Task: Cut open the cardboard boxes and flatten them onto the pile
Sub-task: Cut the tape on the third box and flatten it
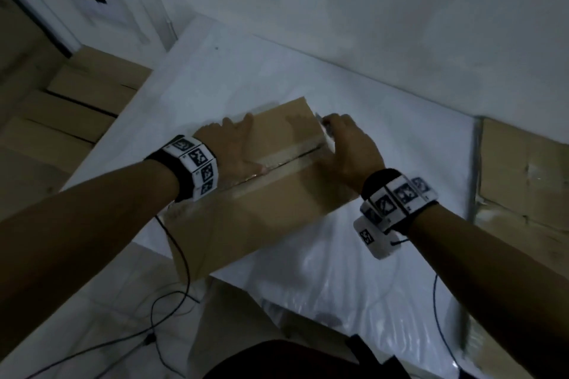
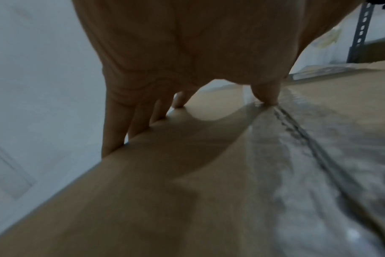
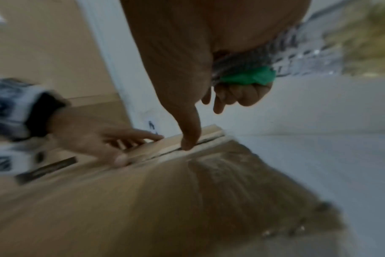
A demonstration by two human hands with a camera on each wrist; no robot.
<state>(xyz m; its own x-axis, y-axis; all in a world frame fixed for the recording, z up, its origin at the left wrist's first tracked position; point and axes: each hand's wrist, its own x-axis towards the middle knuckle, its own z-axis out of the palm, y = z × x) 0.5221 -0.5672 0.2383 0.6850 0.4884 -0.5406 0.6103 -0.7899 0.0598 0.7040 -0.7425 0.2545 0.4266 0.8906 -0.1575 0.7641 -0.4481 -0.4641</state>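
A brown cardboard box (image 1: 277,200) lies on the white table (image 1: 385,120). A taped seam (image 1: 289,160) runs along its top and shows a dark slit. My left hand (image 1: 234,144) lies flat on the left flap, fingers reaching to the far edge, thumb touching the tape (image 2: 308,135). My right hand (image 1: 348,148) is at the box's far right end. Its fingers are curled round a green-handled cutter (image 3: 248,76) and its thumb tip rests on the seam (image 3: 207,141). The blade is hidden.
Closed cardboard boxes (image 1: 70,108) are stacked to the left of the table. Flattened cardboard (image 1: 523,181) lies at the right. More cardboard (image 1: 234,317) and cables (image 1: 166,301) are on the floor near me. A metal rack post (image 2: 360,31) stands beyond the box.
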